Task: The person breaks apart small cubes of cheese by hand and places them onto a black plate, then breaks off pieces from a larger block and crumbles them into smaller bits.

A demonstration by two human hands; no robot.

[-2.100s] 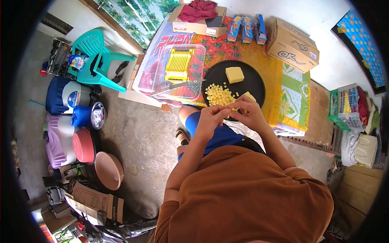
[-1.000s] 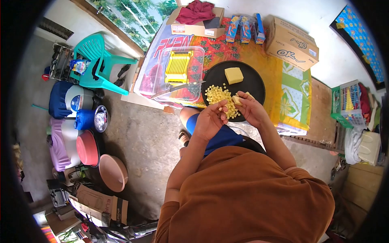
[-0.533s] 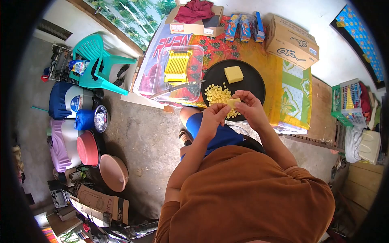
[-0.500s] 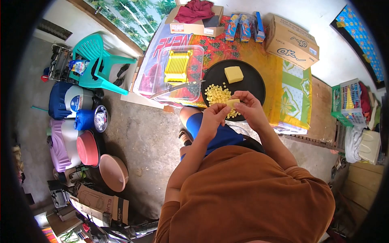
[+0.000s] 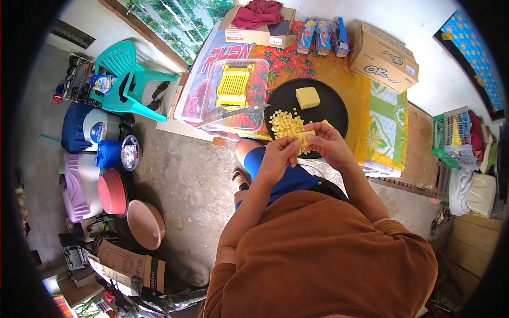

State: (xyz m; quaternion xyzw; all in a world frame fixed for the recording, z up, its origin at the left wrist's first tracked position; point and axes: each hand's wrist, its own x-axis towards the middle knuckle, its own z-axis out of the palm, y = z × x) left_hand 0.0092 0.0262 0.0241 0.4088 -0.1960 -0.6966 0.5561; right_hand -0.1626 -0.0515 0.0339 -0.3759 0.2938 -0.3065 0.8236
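In front of me my left hand (image 5: 282,155) and my right hand (image 5: 330,144) pinch a small pale-yellow slice, apparently cheese (image 5: 304,139), between their fingertips. They hold it over the near edge of a round black tray (image 5: 338,100). Diced yellow cubes (image 5: 284,124) are heaped on the tray, partly hidden by my hands. Farther back on it sits a pale-yellow block (image 5: 307,98). A bit of yellow shows just behind my right fingers. To the left, a knife (image 5: 229,114) lies across a clear plastic tub (image 5: 259,98) that holds a yellow slicer (image 5: 233,85).
Cardboard boxes (image 5: 383,61) (image 5: 259,35) and blue cartons (image 5: 323,38) line the table's back. A green plastic chair (image 5: 119,79) stands at the left. Basins (image 5: 146,225) and a blue pail (image 5: 108,155) are on the floor. Stacked baskets (image 5: 460,135) are at the right.
The slice between my fingers has turned slightly, and my right fingers have come down a little over it. The whole view has shifted slightly.
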